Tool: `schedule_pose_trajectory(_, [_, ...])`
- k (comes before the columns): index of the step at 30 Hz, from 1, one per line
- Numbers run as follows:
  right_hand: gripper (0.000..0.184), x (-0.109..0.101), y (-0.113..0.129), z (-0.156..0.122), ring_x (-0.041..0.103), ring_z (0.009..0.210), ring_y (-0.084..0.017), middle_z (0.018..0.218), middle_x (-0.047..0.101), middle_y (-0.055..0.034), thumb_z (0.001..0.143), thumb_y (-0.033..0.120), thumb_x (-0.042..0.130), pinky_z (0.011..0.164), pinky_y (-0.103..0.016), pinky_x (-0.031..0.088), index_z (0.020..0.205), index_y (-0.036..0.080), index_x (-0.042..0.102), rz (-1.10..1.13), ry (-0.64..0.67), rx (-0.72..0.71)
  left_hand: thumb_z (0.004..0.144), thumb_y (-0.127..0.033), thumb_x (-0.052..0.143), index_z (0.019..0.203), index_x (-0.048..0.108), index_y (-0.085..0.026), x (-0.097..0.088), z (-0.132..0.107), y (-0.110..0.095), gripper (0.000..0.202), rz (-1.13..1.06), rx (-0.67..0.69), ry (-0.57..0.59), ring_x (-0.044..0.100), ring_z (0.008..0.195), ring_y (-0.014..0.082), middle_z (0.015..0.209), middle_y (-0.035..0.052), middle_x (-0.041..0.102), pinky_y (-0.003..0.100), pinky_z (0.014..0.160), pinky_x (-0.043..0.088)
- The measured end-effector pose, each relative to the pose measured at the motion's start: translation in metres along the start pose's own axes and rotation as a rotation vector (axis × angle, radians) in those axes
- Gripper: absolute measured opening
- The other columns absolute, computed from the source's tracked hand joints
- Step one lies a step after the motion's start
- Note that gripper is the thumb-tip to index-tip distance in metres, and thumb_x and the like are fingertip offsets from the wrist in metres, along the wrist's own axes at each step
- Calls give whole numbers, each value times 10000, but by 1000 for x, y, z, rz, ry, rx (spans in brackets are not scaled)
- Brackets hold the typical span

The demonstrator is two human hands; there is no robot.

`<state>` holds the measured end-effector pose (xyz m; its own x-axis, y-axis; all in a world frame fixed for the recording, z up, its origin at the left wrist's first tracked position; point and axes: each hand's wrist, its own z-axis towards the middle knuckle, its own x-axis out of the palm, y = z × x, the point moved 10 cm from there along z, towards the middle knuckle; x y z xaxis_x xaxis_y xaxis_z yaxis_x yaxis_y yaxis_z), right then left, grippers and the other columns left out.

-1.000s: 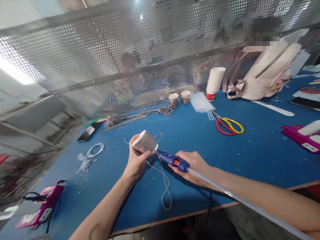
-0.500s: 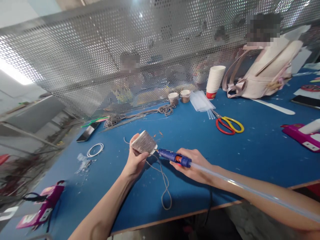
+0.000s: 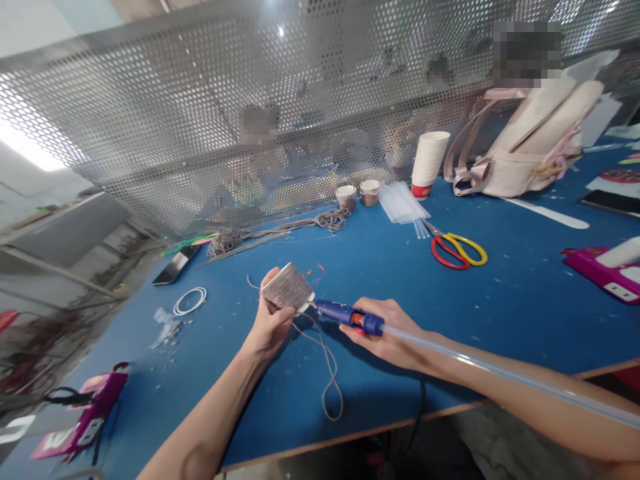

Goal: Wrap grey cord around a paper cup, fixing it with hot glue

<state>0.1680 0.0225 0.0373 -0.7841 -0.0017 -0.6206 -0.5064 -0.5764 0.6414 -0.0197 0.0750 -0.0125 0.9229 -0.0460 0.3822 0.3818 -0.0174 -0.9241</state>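
My left hand [image 3: 270, 323] is closed around a paper cup wrapped in grey cord [image 3: 289, 288], held tilted above the blue table [image 3: 500, 300]. A loose end of the cord [image 3: 327, 373] hangs from the cup and loops on the table. My right hand [image 3: 390, 330] grips a blue glue gun [image 3: 345, 313] with a long clear glue stick [image 3: 500, 377] running out of its back. The gun's tip touches the cup's lower right edge.
Red and yellow scissors [image 3: 457, 250], a stack of paper cups [image 3: 429, 163], clear glue sticks [image 3: 403, 203], two wrapped cups [image 3: 359, 193], a cord bundle [image 3: 280, 230], a phone [image 3: 175, 265], a white ring [image 3: 190, 300] and a pink backpack [image 3: 530, 147] lie around. A perforated metal screen [image 3: 200, 120] stands behind, people beyond it.
The cup has turned slightly in my left hand, showing more of its wrapped side. The glue gun shifted a little along the cup's lower edge.
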Motion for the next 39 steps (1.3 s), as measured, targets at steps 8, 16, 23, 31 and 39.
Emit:
schedule_pose_trajectory(8, [246, -1, -11, 3, 402, 469, -91, 551, 501, 46, 853, 347, 571, 497, -214, 324, 668, 207, 489, 121, 6, 133, 504, -225, 869, 1246, 518, -347, -1, -1, 1, 831, -20, -16, 18, 609, 1110, 267, 1209, 30, 634, 483, 1032, 421])
schedule_pose_trajectory(16, [264, 4, -16, 3, 374, 497, -96, 553, 456, 52, 809, 380, 584, 518, -230, 308, 643, 207, 475, 220, 86, 256, 492, -224, 873, 1240, 538, -355, -2, -1, 1, 830, -38, -24, 16, 620, 1097, 264, 1190, 23, 660, 476, 1029, 428])
schedule_pose_trajectory(23, [288, 6, -24, 8, 427, 579, -123, 606, 484, 31, 835, 413, 516, 595, -252, 361, 633, 208, 503, 282, 163, 301, 573, -238, 830, 1317, 486, -368, 2, -4, 3, 830, -27, -52, 84, 645, 1035, 245, 1283, 46, 628, 450, 961, 482])
schedule_pose_trajectory(31, [302, 9, -25, 7, 437, 582, -118, 599, 493, 34, 849, 410, 512, 607, -249, 377, 629, 203, 526, 305, 178, 306, 549, -229, 838, 1273, 518, -349, 3, -3, 3, 801, -36, -58, 65, 646, 1028, 242, 1260, 41, 634, 438, 953, 491])
schedule_pose_trajectory(39, [275, 10, -13, 2, 400, 502, -102, 557, 483, 39, 810, 372, 581, 518, -228, 317, 625, 208, 463, 188, 99, 279, 474, -192, 872, 1169, 555, -325, -2, 1, 1, 775, 5, 18, -42, 614, 1018, 211, 1113, 8, 636, 389, 948, 482])
